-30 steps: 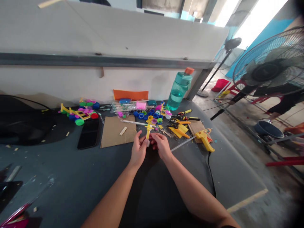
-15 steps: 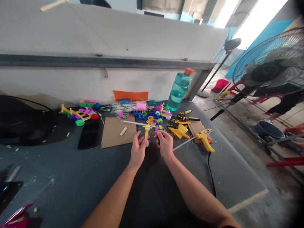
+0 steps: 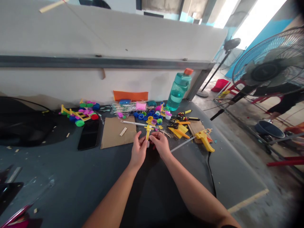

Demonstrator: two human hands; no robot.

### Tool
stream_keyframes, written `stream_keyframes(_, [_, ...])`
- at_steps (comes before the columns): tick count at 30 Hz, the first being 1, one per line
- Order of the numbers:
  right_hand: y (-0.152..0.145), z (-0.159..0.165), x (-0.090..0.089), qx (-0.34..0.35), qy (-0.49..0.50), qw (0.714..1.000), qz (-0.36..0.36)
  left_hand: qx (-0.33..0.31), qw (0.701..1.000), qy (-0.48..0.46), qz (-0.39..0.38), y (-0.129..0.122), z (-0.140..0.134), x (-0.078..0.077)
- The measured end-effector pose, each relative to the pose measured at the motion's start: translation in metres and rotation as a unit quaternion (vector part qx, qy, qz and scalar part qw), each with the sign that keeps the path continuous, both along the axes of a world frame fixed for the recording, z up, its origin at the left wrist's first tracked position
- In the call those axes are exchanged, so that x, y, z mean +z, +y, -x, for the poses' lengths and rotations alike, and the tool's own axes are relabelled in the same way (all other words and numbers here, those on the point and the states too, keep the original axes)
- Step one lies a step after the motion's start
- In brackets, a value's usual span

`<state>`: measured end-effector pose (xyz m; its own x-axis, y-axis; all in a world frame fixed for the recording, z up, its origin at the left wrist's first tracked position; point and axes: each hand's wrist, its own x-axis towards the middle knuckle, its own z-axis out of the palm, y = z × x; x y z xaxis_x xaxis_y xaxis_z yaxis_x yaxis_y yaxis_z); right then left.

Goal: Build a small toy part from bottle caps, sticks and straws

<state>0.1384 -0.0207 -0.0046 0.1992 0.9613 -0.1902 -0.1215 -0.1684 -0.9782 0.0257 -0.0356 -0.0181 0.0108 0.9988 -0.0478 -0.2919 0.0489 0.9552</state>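
Yellow cross-shaped stick piece (image 3: 147, 130) sits pinched upright between both hands, over the dark grey desk (image 3: 71, 177) near its far edge; left hand (image 3: 138, 151) has fingers closed on its lower stem; right hand (image 3: 161, 144) curls fingertips against it from the other side; teal plastic water bottle (image 3: 178, 91) stands at the far right corner; brown cardboard sheet (image 3: 116, 132) lies just left of the hands; yellow glue gun (image 3: 204, 138) rests toward the right edge; coloured bottle caps (image 3: 152, 116) cluster just beyond the fingers.
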Motion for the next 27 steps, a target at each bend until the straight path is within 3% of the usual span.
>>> stream_keyframes(9, [0.0006,-0.0018,0.0043,0.059,0.018,0.998,0.031,-0.039,0.998,0.048,-0.032,-0.0038,-0.0006,0.0017])
stream_keyframes(27, [0.0035,-0.0039,-0.0008,0.023,0.05,0.997,0.046,-0.08,0.995,0.048,-0.046,-0.0067,-0.0013,0.0024])
